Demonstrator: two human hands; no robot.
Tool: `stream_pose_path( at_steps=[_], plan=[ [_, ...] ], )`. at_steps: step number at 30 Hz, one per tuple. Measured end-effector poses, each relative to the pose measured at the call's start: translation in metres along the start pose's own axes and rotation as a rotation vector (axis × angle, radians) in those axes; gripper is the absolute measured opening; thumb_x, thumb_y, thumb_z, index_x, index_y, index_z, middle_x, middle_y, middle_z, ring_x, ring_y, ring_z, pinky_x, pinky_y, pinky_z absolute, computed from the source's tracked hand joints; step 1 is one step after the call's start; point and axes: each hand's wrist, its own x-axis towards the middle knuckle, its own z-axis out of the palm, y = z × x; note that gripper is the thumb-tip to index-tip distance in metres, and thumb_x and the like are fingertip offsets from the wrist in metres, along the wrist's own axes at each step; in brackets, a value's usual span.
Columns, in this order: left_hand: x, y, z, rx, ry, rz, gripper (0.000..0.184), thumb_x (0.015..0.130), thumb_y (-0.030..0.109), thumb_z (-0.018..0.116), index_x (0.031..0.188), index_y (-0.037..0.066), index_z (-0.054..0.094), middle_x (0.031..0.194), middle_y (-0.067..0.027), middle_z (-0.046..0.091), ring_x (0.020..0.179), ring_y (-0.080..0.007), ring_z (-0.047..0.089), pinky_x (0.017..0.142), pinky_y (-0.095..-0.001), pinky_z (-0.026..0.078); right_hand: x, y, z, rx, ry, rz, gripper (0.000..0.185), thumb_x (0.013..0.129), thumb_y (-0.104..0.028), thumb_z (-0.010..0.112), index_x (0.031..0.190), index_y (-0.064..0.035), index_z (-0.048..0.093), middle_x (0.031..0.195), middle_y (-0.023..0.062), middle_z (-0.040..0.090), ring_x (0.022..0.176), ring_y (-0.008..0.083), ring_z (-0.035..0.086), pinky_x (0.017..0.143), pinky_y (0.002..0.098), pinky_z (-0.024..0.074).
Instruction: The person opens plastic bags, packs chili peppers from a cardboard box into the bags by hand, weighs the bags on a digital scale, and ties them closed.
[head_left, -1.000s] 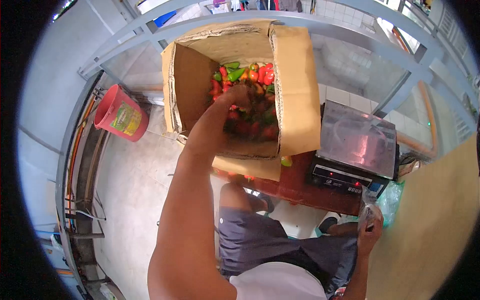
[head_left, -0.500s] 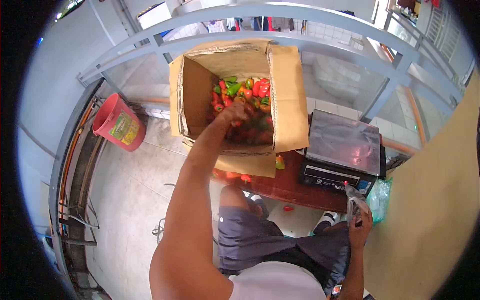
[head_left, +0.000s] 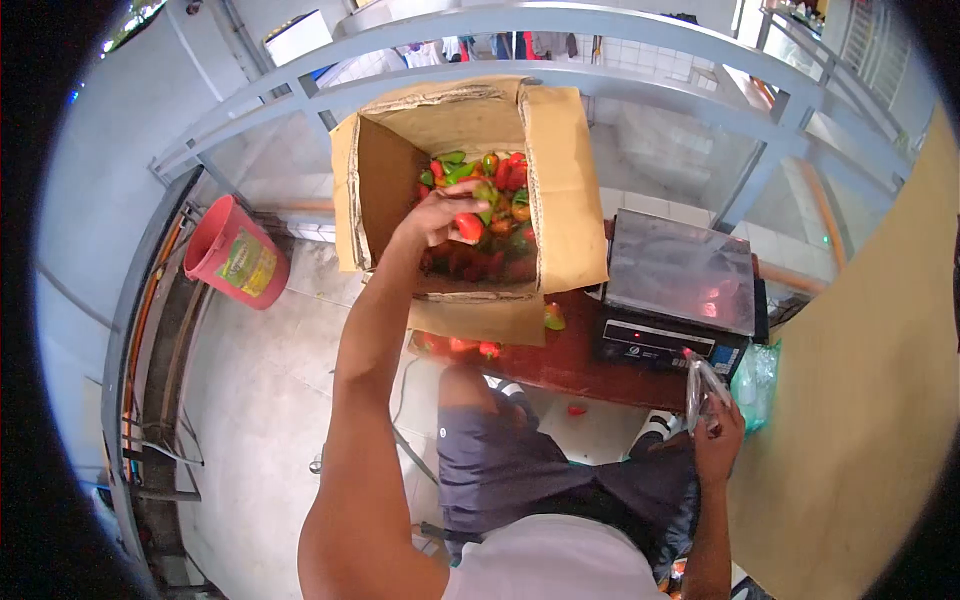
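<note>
My left hand (head_left: 445,215) is over the open cardboard box (head_left: 568,190), its fingers closed around a red pepper (head_left: 468,226) and a green pepper (head_left: 486,198). Red, green and mottled peppers (head_left: 500,230) lie inside the box. Low on the right, my right hand (head_left: 718,440) grips a clear plastic bag (head_left: 703,388) in front of the black weighing scale (head_left: 680,275). Below the box flap, a few red peppers (head_left: 488,350) and a yellow-green pepper (head_left: 554,316) rest on the reddish-brown table (head_left: 600,370).
A red bucket (head_left: 237,252) stands on the floor at the left. Metal railing (head_left: 640,75) runs behind the box. Green plastic bags (head_left: 757,385) hang beside the scale, near a wooden panel (head_left: 860,400). A red pepper (head_left: 577,408) lies on the floor.
My left hand has risen out of the deeper peppers, and a red and a green pepper now show in its fingers. My right hand still holds the bag, which looks more spread.
</note>
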Motion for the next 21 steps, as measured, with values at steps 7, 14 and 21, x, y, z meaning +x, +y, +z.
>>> stream_pose_path(
  at_steps=[7, 14, 21],
  plan=[
    [-0.133, 0.034, 0.069, -0.555, -0.62, 0.343, 0.075, 0.085, 0.028, 0.078, 0.146, 0.008, 0.039, 0.141, -0.0254, 0.048, 0.116, -0.0477, 0.059, 0.069, -0.0489, 0.064, 0.044, -0.093, 0.028, 0.204, -0.054, -0.123, 0.045, 0.074, -0.004, 0.066, 0.119, -0.0008, 0.064, 0.145, 0.0175, 0.05, 0.122, 0.0388, 0.058, 0.101, 0.0432, 0.0489],
    [-0.195, -0.1, 0.17, -0.755, -0.744, -0.087, 0.074, 0.08, 0.031, 0.082, 0.14, 0.012, 0.044, 0.132, -0.0167, 0.055, 0.117, -0.032, 0.06, 0.09, -0.0495, 0.056, 0.038, -0.155, 0.031, 0.227, -0.311, -0.105, 0.062, 0.072, -0.006, 0.069, 0.132, -0.0061, 0.053, 0.155, 0.0142, 0.037, 0.1, 0.0415, 0.067, 0.083, 0.0474, 0.0567],
    [-0.195, -0.125, 0.238, -0.817, -0.415, -0.265, 0.057, 0.091, 0.014, 0.065, 0.144, 0.011, 0.043, 0.13, -0.0102, 0.057, 0.119, -0.0264, 0.058, 0.093, -0.0436, 0.054, 0.015, -0.141, 0.047, 0.271, -0.343, -0.043, 0.077, 0.065, -0.003, 0.076, 0.137, -0.0034, 0.048, 0.152, 0.0206, 0.038, 0.12, 0.0446, 0.056, 0.098, 0.0472, 0.0507]
  ],
)
